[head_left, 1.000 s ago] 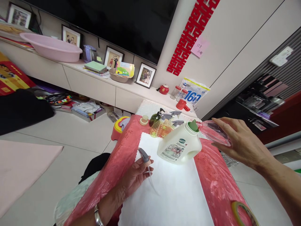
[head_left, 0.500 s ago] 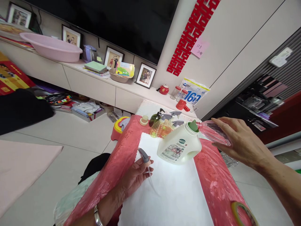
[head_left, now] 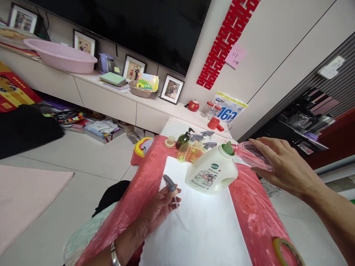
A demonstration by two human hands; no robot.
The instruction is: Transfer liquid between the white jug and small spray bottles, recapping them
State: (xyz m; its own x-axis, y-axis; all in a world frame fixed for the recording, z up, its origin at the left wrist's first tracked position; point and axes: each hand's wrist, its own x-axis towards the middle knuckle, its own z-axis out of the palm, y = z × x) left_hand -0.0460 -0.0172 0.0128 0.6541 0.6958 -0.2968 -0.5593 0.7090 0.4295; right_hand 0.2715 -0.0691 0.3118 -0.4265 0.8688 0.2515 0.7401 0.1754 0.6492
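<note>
Two hands work over a counter (head_left: 257, 225) draped in red plastic with a white cloth. Left hand (head_left: 159, 208) grips a grey spray trigger head (head_left: 169, 183), its thin tube trailing onto the cloth. Right hand (head_left: 283, 168) clasps a clear plastic bottle (head_left: 251, 155), tipped sideways with its mouth at a green funnel (head_left: 228, 147) in a white jug (head_left: 212, 171). Small spray bottles (head_left: 191, 147) stand just behind the jug.

- white bag (head_left: 229, 108) on the sideboard has big blue "162"
- pink sticky note (head_left: 236, 56) on the wall has handwriting, too small to read
- white jug (head_left: 212, 173) label is unreadable
</note>
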